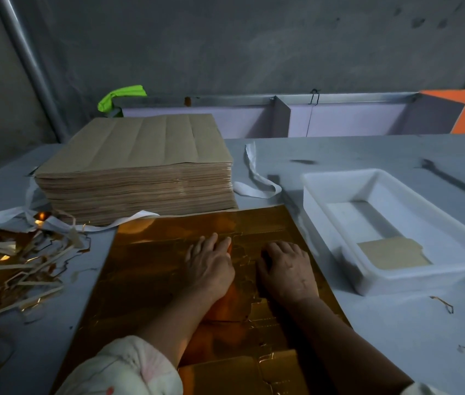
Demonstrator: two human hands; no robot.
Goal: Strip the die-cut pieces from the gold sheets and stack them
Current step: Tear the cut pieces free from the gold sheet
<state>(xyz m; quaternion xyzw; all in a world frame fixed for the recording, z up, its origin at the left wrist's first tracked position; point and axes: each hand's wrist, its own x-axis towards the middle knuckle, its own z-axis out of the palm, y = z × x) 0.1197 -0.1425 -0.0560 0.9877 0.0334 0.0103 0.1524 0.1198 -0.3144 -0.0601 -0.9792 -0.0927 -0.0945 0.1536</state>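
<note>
**Gold sheet flat under both hands at the stripping worktop**

Gold foil-faced sheet (pixel 151 269) lies face up on the grey worktop (pixel 396 337) straight in front of me, its die-cut lines showing across the surface. My left hand (pixel 210 263) rests on the middle of it, released, palm down with the fingers stretched forward and pressing the sheet. My right hand (pixel 288 269) sits just beside it on the same sheet, knuckles up and fingers bent so the tips are hidden; I cannot tell whether they grip an edge or only press. A pale patterned sleeve (pixel 128 369) covers my left forearm.

To my right, near the sheet, stands a white plastic tray (pixel 424 276) with one stripped die-cut piece (pixel 393 256) lying brown side up in its near end. Beyond the gold sheet, touching its far edge, sits a tall stack of brown card sheets (pixel 140 166), with a loose white strap (pixel 256 178) curling round its right corner. On my left, a heap of gold and brown offcut strips (pixel 17 260) spreads over the worktop. A dark tool (pixel 459 183) lies past the tray, and a bright green object (pixel 120 99) shows behind the stack.
</note>
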